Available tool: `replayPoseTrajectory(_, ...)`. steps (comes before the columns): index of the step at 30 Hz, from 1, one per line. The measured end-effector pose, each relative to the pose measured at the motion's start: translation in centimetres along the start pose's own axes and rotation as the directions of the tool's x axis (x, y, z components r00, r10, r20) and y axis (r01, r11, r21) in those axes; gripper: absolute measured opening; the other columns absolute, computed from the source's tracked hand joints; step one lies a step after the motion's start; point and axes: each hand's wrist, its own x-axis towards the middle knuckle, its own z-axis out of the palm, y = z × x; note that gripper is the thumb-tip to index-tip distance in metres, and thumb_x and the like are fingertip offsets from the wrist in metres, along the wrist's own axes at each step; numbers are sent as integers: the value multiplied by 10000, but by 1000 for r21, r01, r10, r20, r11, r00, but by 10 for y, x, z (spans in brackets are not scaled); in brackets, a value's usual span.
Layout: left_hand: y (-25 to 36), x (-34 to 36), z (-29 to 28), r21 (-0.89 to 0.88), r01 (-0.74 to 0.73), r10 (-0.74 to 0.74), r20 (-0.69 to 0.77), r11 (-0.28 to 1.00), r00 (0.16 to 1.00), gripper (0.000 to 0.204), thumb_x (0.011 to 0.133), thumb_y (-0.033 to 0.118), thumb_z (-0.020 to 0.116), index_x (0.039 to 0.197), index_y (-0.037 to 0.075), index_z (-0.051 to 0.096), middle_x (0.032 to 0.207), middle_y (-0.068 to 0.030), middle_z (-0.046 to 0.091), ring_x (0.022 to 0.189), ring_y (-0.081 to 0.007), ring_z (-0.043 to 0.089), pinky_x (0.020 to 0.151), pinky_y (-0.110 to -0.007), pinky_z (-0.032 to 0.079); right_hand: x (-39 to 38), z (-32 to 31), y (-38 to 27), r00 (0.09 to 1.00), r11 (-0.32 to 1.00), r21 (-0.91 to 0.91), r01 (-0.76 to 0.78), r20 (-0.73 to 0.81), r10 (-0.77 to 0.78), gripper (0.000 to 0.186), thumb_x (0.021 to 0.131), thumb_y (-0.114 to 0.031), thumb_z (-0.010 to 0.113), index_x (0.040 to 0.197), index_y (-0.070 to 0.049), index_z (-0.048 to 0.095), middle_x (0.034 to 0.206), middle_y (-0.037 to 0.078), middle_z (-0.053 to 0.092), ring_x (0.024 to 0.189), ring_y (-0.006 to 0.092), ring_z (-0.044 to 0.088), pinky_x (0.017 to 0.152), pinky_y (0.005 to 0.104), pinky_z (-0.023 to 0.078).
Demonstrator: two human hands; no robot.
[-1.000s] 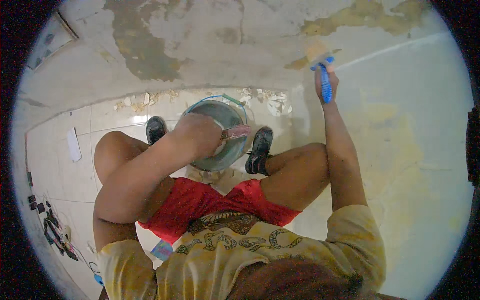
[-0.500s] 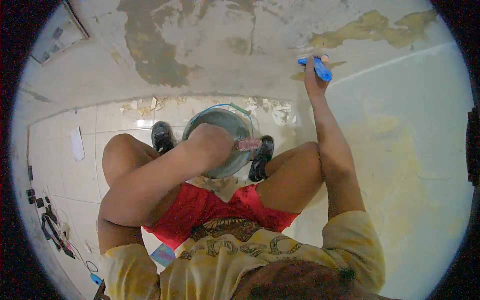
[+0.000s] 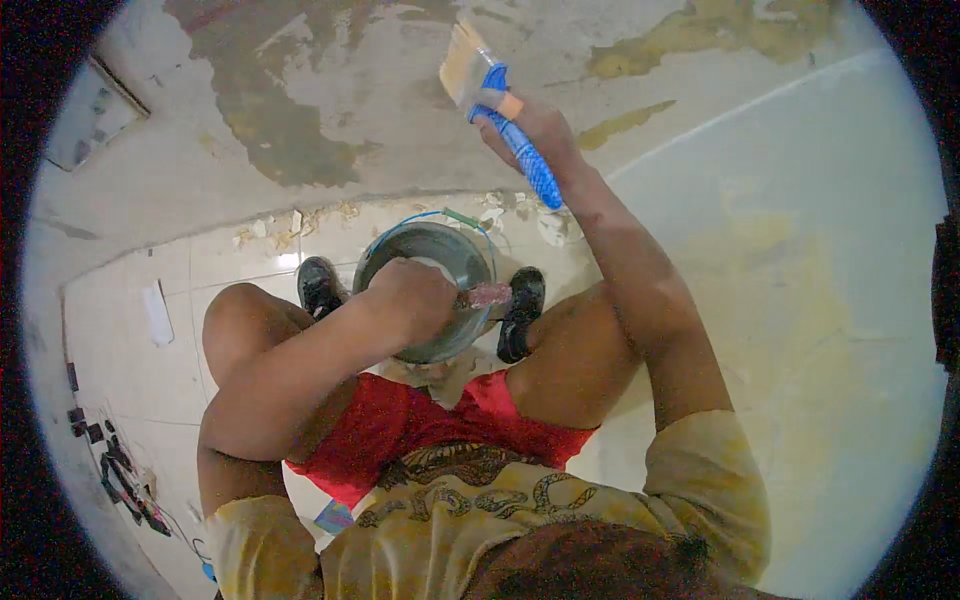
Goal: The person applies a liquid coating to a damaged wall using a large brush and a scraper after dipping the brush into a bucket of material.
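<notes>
Paintbrush [image 3: 533,165] in right hand [image 3: 538,128]; left hand [image 3: 415,300] over bucket

Right hand: fingers and thumb pinch the blue-handled brush at the top of its handle. Brush tilted, pale bristles [image 3: 463,70] toward the upper left of the view, handle end toward the forearm. Bristles appear in front of the stained wall [image 3: 410,110]; contact cannot be told.

Left hand: closed in a fist around a mottled pink-red bar [image 3: 488,295], which juts out to the right past the bucket's rim, close to the right shoe [image 3: 522,310]. Its other end is hidden by the fist.

Bucket [image 3: 472,255]: grey, round, on the tiled floor between both shoes; blue wire handle with green grip [image 3: 461,217] at the far side. Contents mostly hidden. Pale flakes [image 3: 280,228] lie along the wall base.
</notes>
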Motion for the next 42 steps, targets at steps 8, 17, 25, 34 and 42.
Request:
replayPoseTrajectory(8, -8, 3, 5, -26, -2, 2, -14, 1000, 1000, 227, 829, 219, 593, 867, 52, 743, 895, -163, 721, 855, -310, 710, 744, -428, 558, -41, -42, 65, 987, 999, -51, -13, -163, 4, 215, 882, -146, 680, 1084, -86, 638, 840, 146, 688, 750, 279, 687, 653, 353, 543)
replayPoseTrajectory(17, -8, -15, 0, -41, 52, -54, -56, 998, 997, 225, 836, 221, 594, 856, 49, 739, 880, -194, 711, 841, -318, 710, 756, -443, 555, -122, -90, 117, 832, 905, -66, -421, -425, 356, 193, 908, -125, 646, 1080, -38, 632, 820, 85, 677, 721, 150, 640, 679, 300, 531)
replayPoseTrajectory(25, -8, -17, 1, -27, 23, -26, -127, 999, 992, 247, 857, 254, 597, 832, 53, 737, 848, -183, 711, 817, -315, 713, 729, -428, 561, -176, -89, 196, 528, 690, 259, -676, -483, 699, 156, 923, -95, 611, 1066, -51, 567, 925, 64, 604, 835, 131, 599, 715, 283, 520)
replayPoseTrajectory(34, -2, -16, -5, -16, 45, -47, -115, 999, 992, 227, 842, 230, 590, 852, 59, 739, 862, -179, 715, 824, -317, 713, 741, -429, 561, -81, -75, 121, 678, 841, 250, -479, -504, 535, 171, 900, -93, 617, 1056, -35, 578, 938, 88, 621, 820, 173, 617, 746, 322, 522)
replayPoseTrajectory(42, -2, -9, -1, -33, -5, 1, -125, 999, 992, 274, 877, 251, 558, 852, 42, 734, 871, -187, 709, 833, -336, 707, 763, -448, 553, -28, -101, 43, 713, 915, 321, -245, -580, 395, 279, 955, -180, 606, 1170, -27, 516, 1114, 110, 559, 1008, 194, 578, 845, 348, 530)
